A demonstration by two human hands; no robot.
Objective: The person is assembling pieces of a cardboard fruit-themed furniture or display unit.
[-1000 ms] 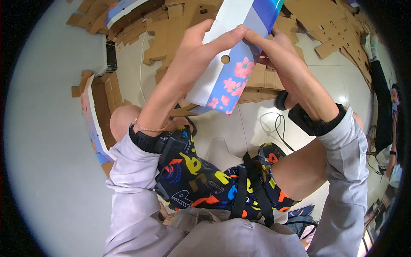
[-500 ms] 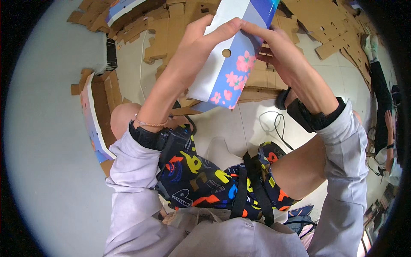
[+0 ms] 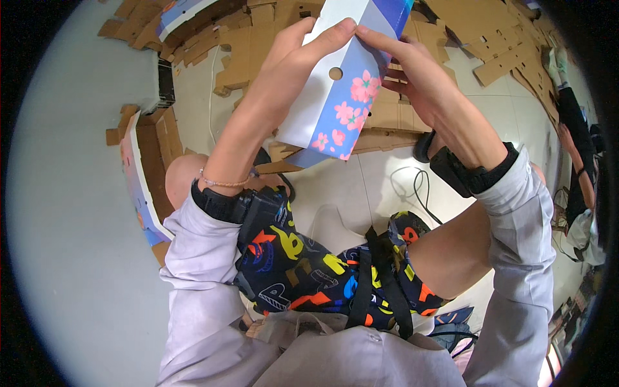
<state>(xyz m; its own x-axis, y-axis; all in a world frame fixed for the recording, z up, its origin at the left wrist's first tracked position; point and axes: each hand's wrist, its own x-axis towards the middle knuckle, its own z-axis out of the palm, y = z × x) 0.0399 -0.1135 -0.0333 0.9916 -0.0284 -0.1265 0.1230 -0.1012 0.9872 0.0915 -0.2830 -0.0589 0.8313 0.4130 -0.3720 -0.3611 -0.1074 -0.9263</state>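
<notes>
At top centre, left hand (image 3: 291, 64) and right hand (image 3: 419, 72) clamp the flowered box (image 3: 346, 80), long axis toward upper right.

Place: an indoor room with the look of a makeshift box workshop; home or business premises, cannot tell.
Landmark: the flowered box (image 3: 322, 116), blue and white with pink blossoms.
Floor: pale, glossy tiles (image 3: 338, 193) with thin seams, below the flowered box.
Cardboard: flat brown pieces (image 3: 503, 32), some slotted or holed, spread under and beyond the flowered box and well to its right.
Cartons: an open printed carton (image 3: 132, 171) left of the flowered box.
Company: another person (image 3: 572, 122), far right of the flowered box.
</notes>
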